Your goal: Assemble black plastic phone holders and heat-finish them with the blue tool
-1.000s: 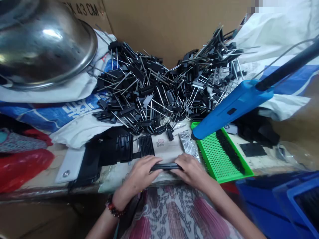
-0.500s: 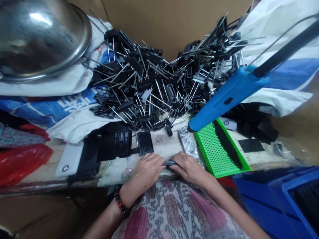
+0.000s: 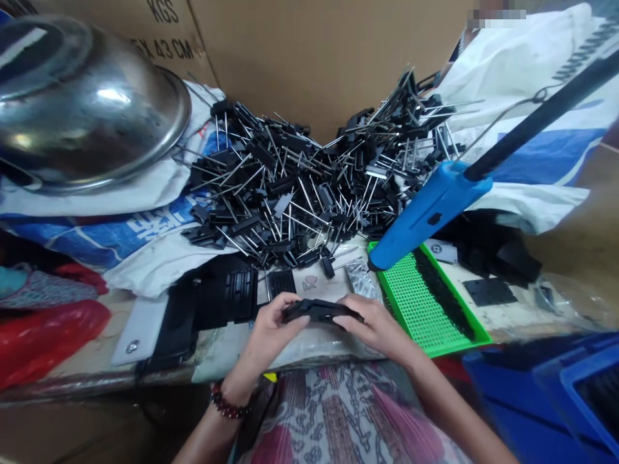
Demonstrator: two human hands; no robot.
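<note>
A black plastic part (image 3: 319,310) is gripped from both ends, its left end pinched by the fingers and thumb of the left hand (image 3: 278,332) and its right end by those of the right hand (image 3: 374,325), so neither hand is open. Such a narrow piece is best kept level, with even pressure from both sides, and it is held just in front of the heap of black plastic parts with metal pins (image 3: 290,193)

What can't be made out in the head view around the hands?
Head view only:
Black part: its underside is hidden by the fingers of the left hand and right hand.
Pile of black pinned pieces: lower layers are hidden by the pieces on top.
Blue crate: blurred and cut off by the lower right edge, so its contents are unclear.
</note>
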